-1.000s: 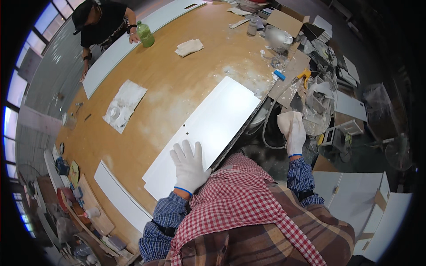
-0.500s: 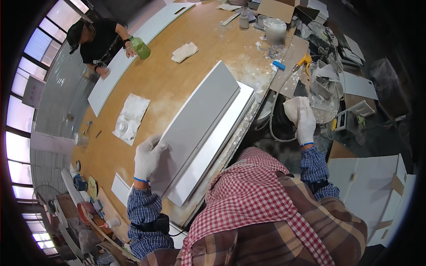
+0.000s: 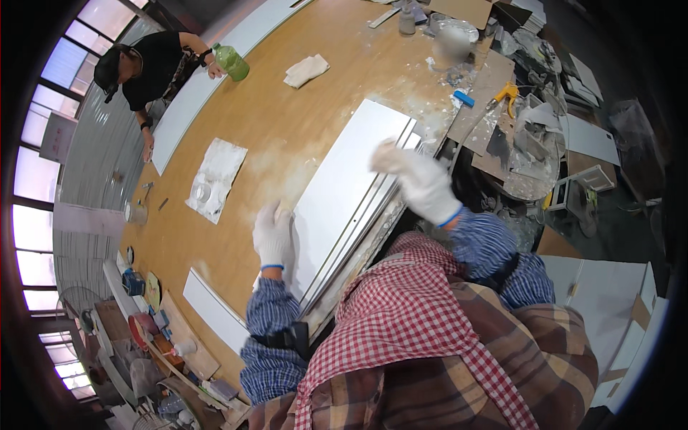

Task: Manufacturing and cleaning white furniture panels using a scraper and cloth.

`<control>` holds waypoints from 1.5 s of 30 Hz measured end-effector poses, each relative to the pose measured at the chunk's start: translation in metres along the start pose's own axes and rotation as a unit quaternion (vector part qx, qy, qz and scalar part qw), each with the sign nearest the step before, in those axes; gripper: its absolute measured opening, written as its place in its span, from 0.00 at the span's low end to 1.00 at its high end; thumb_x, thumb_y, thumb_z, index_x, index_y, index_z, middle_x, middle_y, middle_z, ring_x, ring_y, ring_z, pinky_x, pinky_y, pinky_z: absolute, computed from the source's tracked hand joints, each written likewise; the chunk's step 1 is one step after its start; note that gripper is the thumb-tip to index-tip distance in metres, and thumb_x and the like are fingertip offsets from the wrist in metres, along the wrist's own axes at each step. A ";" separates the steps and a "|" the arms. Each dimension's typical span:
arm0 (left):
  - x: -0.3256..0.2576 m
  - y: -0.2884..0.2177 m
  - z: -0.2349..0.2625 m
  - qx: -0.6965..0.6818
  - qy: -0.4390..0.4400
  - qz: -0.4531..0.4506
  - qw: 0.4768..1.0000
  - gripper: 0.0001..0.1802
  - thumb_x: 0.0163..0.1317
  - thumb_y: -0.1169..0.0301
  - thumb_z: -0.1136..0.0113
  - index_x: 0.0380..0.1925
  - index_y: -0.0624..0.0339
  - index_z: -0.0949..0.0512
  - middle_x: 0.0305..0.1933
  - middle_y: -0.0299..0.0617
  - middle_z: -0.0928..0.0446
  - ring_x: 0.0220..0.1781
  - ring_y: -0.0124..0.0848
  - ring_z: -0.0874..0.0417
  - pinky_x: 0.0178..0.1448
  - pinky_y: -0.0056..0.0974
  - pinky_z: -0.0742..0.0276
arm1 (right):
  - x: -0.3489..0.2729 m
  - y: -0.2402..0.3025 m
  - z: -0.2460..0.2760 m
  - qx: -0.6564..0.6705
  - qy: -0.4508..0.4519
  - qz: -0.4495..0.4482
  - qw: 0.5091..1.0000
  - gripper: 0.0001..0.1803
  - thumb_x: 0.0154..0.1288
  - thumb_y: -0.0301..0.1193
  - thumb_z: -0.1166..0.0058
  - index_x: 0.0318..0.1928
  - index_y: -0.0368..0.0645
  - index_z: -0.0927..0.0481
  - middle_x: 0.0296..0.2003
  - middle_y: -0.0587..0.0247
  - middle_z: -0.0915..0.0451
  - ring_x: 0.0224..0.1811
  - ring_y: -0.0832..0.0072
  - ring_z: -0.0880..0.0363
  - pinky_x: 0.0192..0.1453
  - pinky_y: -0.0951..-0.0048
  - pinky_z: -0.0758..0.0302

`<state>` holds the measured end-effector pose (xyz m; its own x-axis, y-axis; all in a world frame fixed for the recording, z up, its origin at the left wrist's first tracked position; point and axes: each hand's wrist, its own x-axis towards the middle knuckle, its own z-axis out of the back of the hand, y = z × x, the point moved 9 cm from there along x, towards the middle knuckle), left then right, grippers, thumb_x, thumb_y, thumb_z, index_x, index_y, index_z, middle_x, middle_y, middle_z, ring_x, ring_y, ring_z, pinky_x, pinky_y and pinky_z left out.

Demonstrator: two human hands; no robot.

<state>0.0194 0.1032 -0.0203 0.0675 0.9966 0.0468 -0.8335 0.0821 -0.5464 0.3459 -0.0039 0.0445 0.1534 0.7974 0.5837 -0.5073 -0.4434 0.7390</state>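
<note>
A white panel (image 3: pixel 347 168) with a groove along its near-right edge lies flat on a stack of panels at the table's edge. At its left edge is my left hand (image 3: pixel 274 238), white-gloved, fingers stretched out and touching or just beside the edge. My right hand (image 3: pixel 428 190), also gloved and slightly blurred, is over the panel's right side. Its fingers are closed round a crumpled off-white cloth (image 3: pixel 384 155).
Across the wooden table (image 3: pixel 287 129), another person handles a long white panel (image 3: pixel 188 115) beside a green bottle (image 3: pixel 231 63). A folded cloth (image 3: pixel 307 71), a white sheet (image 3: pixel 217 179) and a blue block (image 3: pixel 464 98) lie about. A yellow air gun (image 3: pixel 508 93) rests at right.
The tilted panel has come down flat, now showing its white face. My right hand has swung left with the cloth, from beside the table to over the panel. The left hand has loosened.
</note>
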 end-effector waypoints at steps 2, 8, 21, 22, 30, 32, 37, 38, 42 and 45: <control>-0.034 0.018 -0.008 0.036 -0.049 0.006 0.998 0.24 0.67 0.58 0.40 0.58 0.59 0.18 0.61 0.55 0.19 0.63 0.54 0.20 0.69 0.49 0.27 | 0.003 0.021 -0.071 -0.036 0.159 0.022 0.986 0.15 0.70 0.32 0.44 0.53 0.39 0.16 0.49 0.53 0.14 0.51 0.57 0.14 0.56 0.60 0.18; -0.068 0.006 -0.021 0.160 -0.080 -0.062 0.982 0.18 0.68 0.63 0.42 0.54 0.60 0.21 0.49 0.54 0.18 0.48 0.53 0.23 0.55 0.51 0.28 | -0.031 0.041 -0.182 -0.103 0.333 0.144 0.926 0.14 0.64 0.39 0.43 0.46 0.49 0.13 0.41 0.57 0.15 0.48 0.57 0.16 0.53 0.57 0.19; -0.073 0.001 -0.008 0.154 -0.074 -0.030 0.985 0.16 0.70 0.67 0.45 0.54 0.60 0.20 0.45 0.53 0.17 0.45 0.53 0.21 0.55 0.53 0.27 | 0.019 -0.003 -0.169 -0.228 0.395 -0.208 0.865 0.12 0.63 0.38 0.40 0.39 0.43 0.14 0.38 0.46 0.15 0.46 0.51 0.16 0.51 0.53 0.19; -0.073 -0.007 -0.006 0.148 -0.098 -0.064 0.982 0.16 0.69 0.67 0.45 0.54 0.60 0.20 0.45 0.52 0.17 0.46 0.53 0.21 0.55 0.53 0.27 | -0.014 0.035 -0.182 -0.180 0.244 0.189 0.934 0.14 0.64 0.38 0.41 0.42 0.42 0.15 0.41 0.45 0.16 0.50 0.50 0.17 0.55 0.53 0.20; -0.063 -0.030 -0.009 0.128 -0.107 -0.078 0.983 0.16 0.69 0.67 0.44 0.53 0.59 0.20 0.46 0.52 0.17 0.46 0.53 0.21 0.54 0.53 0.27 | 0.084 -0.076 -0.048 -0.330 0.004 0.148 0.932 0.13 0.68 0.36 0.46 0.46 0.43 0.15 0.43 0.53 0.17 0.51 0.54 0.17 0.54 0.51 0.21; -0.058 -0.035 -0.016 0.132 -0.109 -0.077 0.982 0.16 0.69 0.67 0.43 0.53 0.59 0.19 0.47 0.52 0.17 0.46 0.53 0.21 0.54 0.53 0.27 | 0.095 -0.100 -0.072 -0.334 0.122 -0.051 0.933 0.13 0.67 0.36 0.45 0.47 0.43 0.16 0.42 0.53 0.17 0.50 0.54 0.17 0.54 0.53 0.21; -0.054 -0.034 -0.021 0.154 -0.081 -0.044 0.984 0.17 0.70 0.67 0.45 0.54 0.59 0.19 0.48 0.52 0.16 0.49 0.52 0.20 0.57 0.52 0.26 | 0.023 0.017 -0.157 -0.106 0.195 0.181 0.958 0.15 0.62 0.39 0.37 0.43 0.41 0.17 0.39 0.48 0.15 0.46 0.50 0.14 0.50 0.51 0.18; -0.055 -0.033 -0.023 0.167 -0.068 -0.026 0.983 0.17 0.72 0.66 0.46 0.56 0.60 0.19 0.48 0.51 0.16 0.51 0.51 0.19 0.60 0.51 0.25 | 0.023 0.007 -0.155 -0.106 0.193 0.180 0.959 0.15 0.62 0.39 0.37 0.43 0.41 0.17 0.39 0.48 0.15 0.46 0.50 0.14 0.50 0.51 0.18; -0.067 -0.025 -0.027 0.167 -0.103 -0.035 0.980 0.16 0.70 0.67 0.45 0.54 0.60 0.19 0.45 0.52 0.16 0.48 0.54 0.20 0.54 0.53 0.25 | 0.079 -0.079 -0.111 -0.236 0.343 -0.068 0.907 0.12 0.67 0.37 0.44 0.45 0.44 0.17 0.43 0.52 0.18 0.50 0.56 0.18 0.52 0.57 0.20; -0.055 -0.036 -0.036 0.156 -0.103 -0.050 0.981 0.17 0.70 0.66 0.45 0.54 0.60 0.19 0.45 0.53 0.16 0.49 0.54 0.20 0.56 0.53 0.25 | 0.093 -0.143 -0.049 -0.286 0.046 0.163 0.943 0.12 0.68 0.38 0.46 0.43 0.44 0.18 0.42 0.50 0.20 0.47 0.51 0.21 0.50 0.52 0.25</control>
<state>0.0657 0.0460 -0.0334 0.0725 0.9592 0.2733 -0.9578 0.1433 -0.2491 0.3916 0.1541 -0.0232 -0.1508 0.7000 0.6980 -0.8929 -0.3994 0.2077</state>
